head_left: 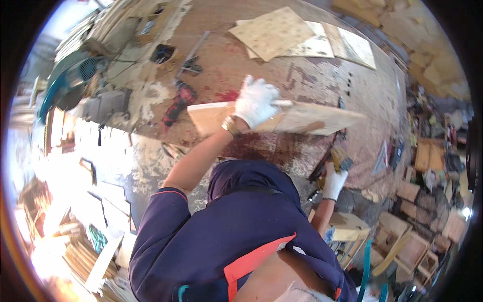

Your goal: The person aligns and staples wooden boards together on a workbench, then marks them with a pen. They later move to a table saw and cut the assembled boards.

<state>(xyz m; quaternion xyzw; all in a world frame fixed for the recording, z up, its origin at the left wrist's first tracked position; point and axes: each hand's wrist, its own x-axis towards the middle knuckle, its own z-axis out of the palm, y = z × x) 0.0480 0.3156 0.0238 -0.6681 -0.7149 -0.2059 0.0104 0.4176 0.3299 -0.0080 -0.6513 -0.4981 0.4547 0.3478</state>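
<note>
Nearest the camera is a person's torso in a navy top with an orange-red panel [241, 241]; both forearms extend away from it toward the work surface.

Right arm: bent at the elbow, angled down beside the body. The right hand [334, 182], in a white work glove, has its fingers clenched round the grip of a yellow and black hand-held power tool [338, 160], which rests at the near edge of the table.

Left arm: bare forearm raised and stretched forward, a gold-coloured wristwatch [230, 125] at the wrist. The left hand [256, 103], also in a white glove, presses down on a pale rectangular wooden board [282, 120]. Its fingers are curled over the board's far edge, grasping it. The board lies flat across the middle of the table, its long side running left to right.

The table [241, 60] is a worn brown surface with red stains and sawdust. Just beyond the board to the left lies a red and black hand tool [177, 103]. Farther off, several light plywood sheets [302, 38] overlap at the far side. At far left stands a teal circular saw machine [68, 80]. Wooden offcuts [412, 246] lie piled on the floor at right.
</note>
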